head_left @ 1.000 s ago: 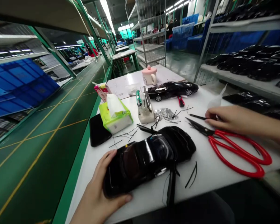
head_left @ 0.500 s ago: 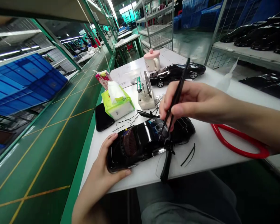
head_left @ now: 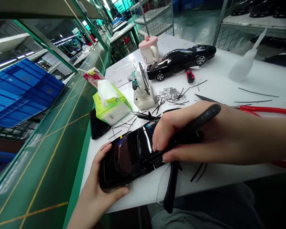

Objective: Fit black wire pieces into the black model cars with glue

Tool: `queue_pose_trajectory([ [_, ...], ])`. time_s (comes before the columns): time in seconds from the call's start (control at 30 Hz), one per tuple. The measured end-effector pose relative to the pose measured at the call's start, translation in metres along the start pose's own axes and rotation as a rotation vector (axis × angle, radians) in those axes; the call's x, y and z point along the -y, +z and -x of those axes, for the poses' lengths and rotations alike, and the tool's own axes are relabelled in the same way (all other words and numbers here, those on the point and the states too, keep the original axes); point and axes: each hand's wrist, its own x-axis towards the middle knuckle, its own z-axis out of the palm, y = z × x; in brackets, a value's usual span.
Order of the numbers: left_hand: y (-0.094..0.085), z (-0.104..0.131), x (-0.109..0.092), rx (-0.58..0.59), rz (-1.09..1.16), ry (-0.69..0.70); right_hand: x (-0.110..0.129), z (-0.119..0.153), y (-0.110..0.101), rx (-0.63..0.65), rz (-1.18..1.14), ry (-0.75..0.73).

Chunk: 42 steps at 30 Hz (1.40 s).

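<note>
A glossy black model car (head_left: 131, 149) rests on the white table with its near door (head_left: 171, 190) swung open. My left hand (head_left: 95, 190) is wrapped round one end of the car, fingers on the far side and thumb on the near side. My right hand (head_left: 219, 133) is closed on black tweezers (head_left: 202, 119), held low over the front half of the car. Their tips and much of the car's front are hidden behind the hand. Thin black strips (head_left: 199, 172) lie beside the open door.
Behind the car stand a tissue pack (head_left: 114, 111), a phone (head_left: 97, 128), a small stand with tools (head_left: 144, 98) and silver bits (head_left: 170, 94). Farther back are a lidded mug (head_left: 147, 52) and another black car (head_left: 178, 62). Red-handled scissors (head_left: 264, 109) and a white bottle (head_left: 243, 66) are right.
My right hand has come down closer to the car, and the tweezers have tipped from upright to a low slant. My left hand keeps its hold. The view has shifted.
</note>
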Motion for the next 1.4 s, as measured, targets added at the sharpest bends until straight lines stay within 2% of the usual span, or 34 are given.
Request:
queue_pose_trajectory([
  [0.23, 0.001, 0.002, 0.001, -0.021, -0.005, -0.004, -0.003, 0.003, 0.007, -0.002, 0.04, -0.055],
  [0.47, 0.001, 0.001, 0.003, -0.026, -0.011, 0.018, -0.009, 0.006, 0.01, -0.004, 0.132, -0.239],
  [0.6, 0.001, 0.002, 0.001, -0.013, -0.02, 0.017, -0.005, 0.008, 0.011, -0.011, 0.282, -0.326],
  [0.73, 0.001, 0.002, -0.002, -0.006, -0.016, 0.017, 0.002, 0.01, 0.007, 0.11, 0.464, -0.343],
  [0.8, 0.002, 0.001, -0.004, 0.0, -0.008, 0.017, 0.002, 0.012, 0.008, 0.094, 0.491, -0.356],
  [0.93, 0.002, 0.001, -0.004, 0.008, 0.0, 0.021, -0.005, 0.016, 0.015, -0.024, 0.464, -0.384],
  [1.07, 0.004, 0.002, -0.002, 0.004, 0.01, 0.038, -0.011, 0.014, 0.019, -0.007, 0.351, -0.361],
  [1.2, 0.005, 0.002, 0.0, 0.002, 0.026, 0.042, -0.014, 0.006, 0.02, -0.07, 0.237, -0.333],
  [1.4, 0.005, 0.002, -0.003, -0.003, 0.021, 0.067, -0.022, 0.007, 0.024, -0.045, 0.199, -0.316],
])
